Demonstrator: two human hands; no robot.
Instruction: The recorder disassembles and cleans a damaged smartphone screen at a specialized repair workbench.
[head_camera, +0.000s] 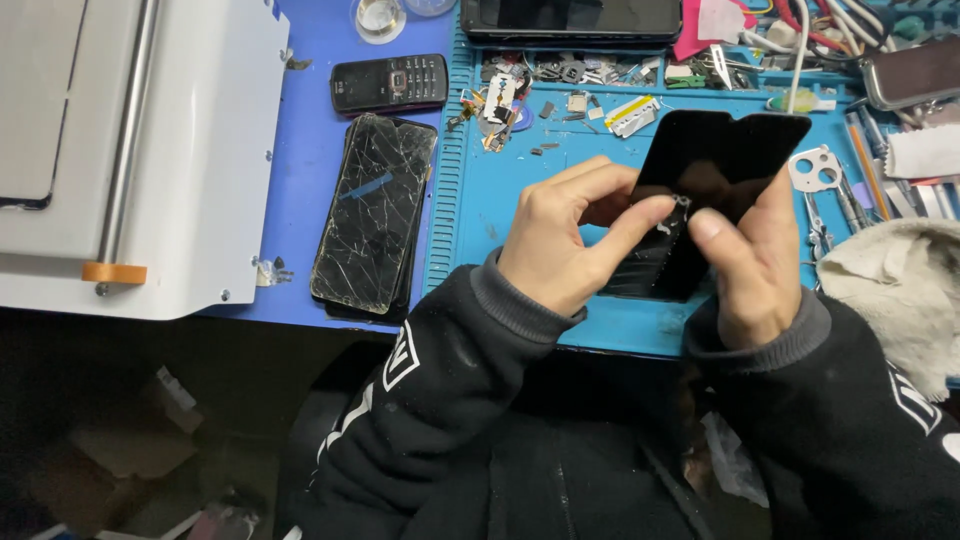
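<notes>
A black phone screen panel is held tilted above the blue work mat. My left hand grips its lower left part, the index finger stretched across the glass. My right hand holds the right edge, thumb pressed on the panel's face close to the left fingertip. Both sleeves are black with white markings.
A phone with shattered glass lies left of the mat, and a small black keypad phone lies above it. A white machine fills the left side. Tweezers, small parts and cables crowd the mat's back. A beige cloth lies right.
</notes>
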